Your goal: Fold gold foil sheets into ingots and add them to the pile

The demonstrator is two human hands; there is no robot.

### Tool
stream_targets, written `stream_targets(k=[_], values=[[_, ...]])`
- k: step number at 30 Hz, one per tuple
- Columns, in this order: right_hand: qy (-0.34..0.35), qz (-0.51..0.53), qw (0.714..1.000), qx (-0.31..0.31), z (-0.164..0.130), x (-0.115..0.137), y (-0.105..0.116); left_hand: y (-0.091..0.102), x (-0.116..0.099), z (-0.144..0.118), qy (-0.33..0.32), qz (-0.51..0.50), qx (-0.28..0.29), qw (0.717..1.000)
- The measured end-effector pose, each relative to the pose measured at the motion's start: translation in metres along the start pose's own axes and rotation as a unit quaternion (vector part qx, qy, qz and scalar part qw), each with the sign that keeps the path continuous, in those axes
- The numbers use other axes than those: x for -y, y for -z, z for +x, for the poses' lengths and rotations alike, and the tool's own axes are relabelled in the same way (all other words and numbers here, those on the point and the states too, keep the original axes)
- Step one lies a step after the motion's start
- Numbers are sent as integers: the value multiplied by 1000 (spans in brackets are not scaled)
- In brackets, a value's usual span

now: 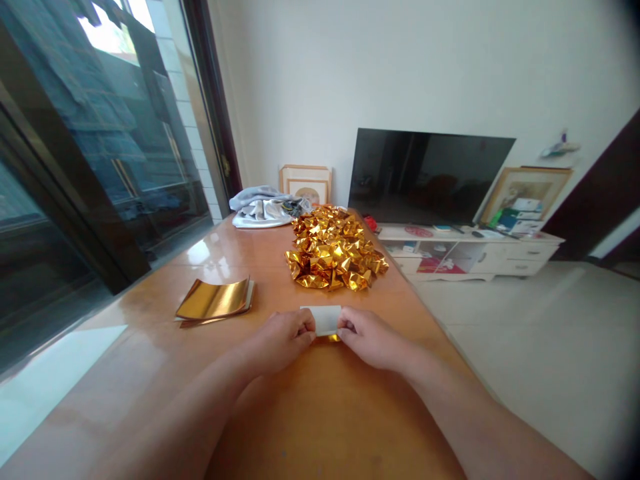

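Observation:
Between my two hands is a small sheet of gold foil paper (326, 320), its pale back facing up and a gold strip showing along the near edge. My left hand (293, 335) pinches its left side with curled fingers. At the right side, my right hand (367, 333) grips it in the same way, thumb against the near edge. Just beyond the hands lies a heap of folded gold foil paper pieces (335, 250). Off to the left sits a stack of flat gold foil sheets (215, 300), slightly curled.
The wooden table (330, 420) has its right edge close by my right arm. Bundled grey and white cloth (267, 208) rests at the far end, before framed pictures (306, 183). A television (427, 177) stands on a low white cabinet (520, 257). Glass doors (125, 133) line the left.

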State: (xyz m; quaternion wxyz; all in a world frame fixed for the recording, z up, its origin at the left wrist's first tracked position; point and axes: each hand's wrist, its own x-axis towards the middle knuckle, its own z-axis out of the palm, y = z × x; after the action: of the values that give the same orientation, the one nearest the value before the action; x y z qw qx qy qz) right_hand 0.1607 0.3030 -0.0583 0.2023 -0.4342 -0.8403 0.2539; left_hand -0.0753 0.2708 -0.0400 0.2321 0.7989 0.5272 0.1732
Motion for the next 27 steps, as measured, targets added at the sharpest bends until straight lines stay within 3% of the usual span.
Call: stream_targets(k=[7,20,27], values=[[-18,4,1000,-7,4,-4,-3,-2,13,7,13,-12,-1,1000],[-19,19,1000,-4,6,-11,-5,5,16,10,6,-60,37,997],[-27,35,999,8,8,-15,-6,2,18,13,17,-59,22,998]])
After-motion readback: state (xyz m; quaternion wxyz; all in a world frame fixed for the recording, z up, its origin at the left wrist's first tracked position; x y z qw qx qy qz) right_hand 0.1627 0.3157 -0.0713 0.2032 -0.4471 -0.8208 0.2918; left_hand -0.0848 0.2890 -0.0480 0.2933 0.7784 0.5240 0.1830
